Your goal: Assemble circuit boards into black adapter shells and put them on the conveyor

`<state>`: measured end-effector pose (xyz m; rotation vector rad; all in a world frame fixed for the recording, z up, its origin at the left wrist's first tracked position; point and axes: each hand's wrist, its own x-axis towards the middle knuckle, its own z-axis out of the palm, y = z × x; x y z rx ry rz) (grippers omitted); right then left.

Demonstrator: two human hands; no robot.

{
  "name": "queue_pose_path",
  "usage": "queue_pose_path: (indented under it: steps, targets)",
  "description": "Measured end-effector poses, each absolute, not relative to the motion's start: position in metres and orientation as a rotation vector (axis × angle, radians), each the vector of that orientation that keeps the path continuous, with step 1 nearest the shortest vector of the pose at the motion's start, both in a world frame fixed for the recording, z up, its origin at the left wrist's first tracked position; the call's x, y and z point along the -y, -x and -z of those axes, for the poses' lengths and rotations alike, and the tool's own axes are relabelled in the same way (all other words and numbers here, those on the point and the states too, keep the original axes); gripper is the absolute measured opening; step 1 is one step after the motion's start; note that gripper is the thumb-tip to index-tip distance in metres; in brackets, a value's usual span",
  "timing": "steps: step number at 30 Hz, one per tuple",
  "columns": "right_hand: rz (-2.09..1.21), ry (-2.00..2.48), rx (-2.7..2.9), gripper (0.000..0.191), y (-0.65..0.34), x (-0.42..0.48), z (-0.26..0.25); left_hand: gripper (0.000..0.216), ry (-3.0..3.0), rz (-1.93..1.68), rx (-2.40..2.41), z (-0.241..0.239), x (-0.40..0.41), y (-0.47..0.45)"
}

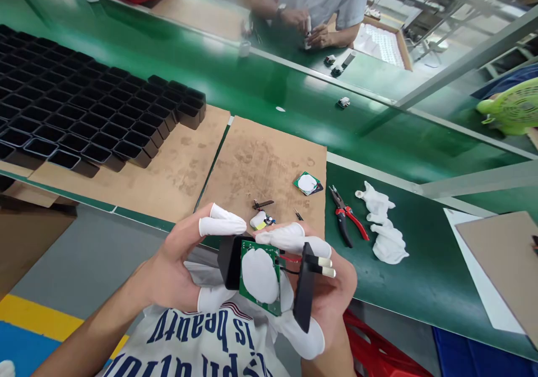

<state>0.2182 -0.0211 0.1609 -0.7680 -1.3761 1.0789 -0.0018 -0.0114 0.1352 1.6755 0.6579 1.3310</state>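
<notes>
My left hand (179, 270), white finger cots on its fingertips, is closed round a small black plastic case (228, 262) tilted on its side. Its open end faces right. At that opening sits a green circuit board (272, 303) with a white putty-like blob (259, 276) on it; how far it is inside I cannot tell. My right hand (338, 287), also in finger cots, grips the board and a black end cover (304, 293) with two metal-tipped pins. Red and black wires (290, 259) run between board and cover. My right fingers partly hide the board's edge.
Rows of black cases (84, 102) stand at left on cardboard (260, 153). Another board (307, 183) and a small part (259, 220) lie ahead. Red-handled pliers (348, 214) and white cloth gloves (384, 228) are at right. A co-worker's hands (313, 29) work across the green bench.
</notes>
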Motion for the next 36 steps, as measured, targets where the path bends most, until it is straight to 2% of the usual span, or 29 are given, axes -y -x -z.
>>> queue_pose_path:
  steps: [8,11,19,36]
  targets:
    - [-0.947,0.695,1.535,0.063,-0.223,0.017,-0.163,0.076,-1.677,-1.287,-0.673,-0.134,0.015,0.002]
    - [-0.969,0.639,1.578,0.059,-0.225,0.015,-0.162,0.075,-1.670,-1.285,-0.669,-0.133,0.016,0.002]
    - [-0.983,0.693,1.571,0.064,-0.224,0.017,-0.164,0.074,-1.672,-1.290,-0.657,-0.137,0.013,0.000]
    - [-0.968,0.698,1.653,0.068,-0.224,0.012,-0.164,0.081,-1.674,-1.299,-0.660,-0.134,0.012,0.001]
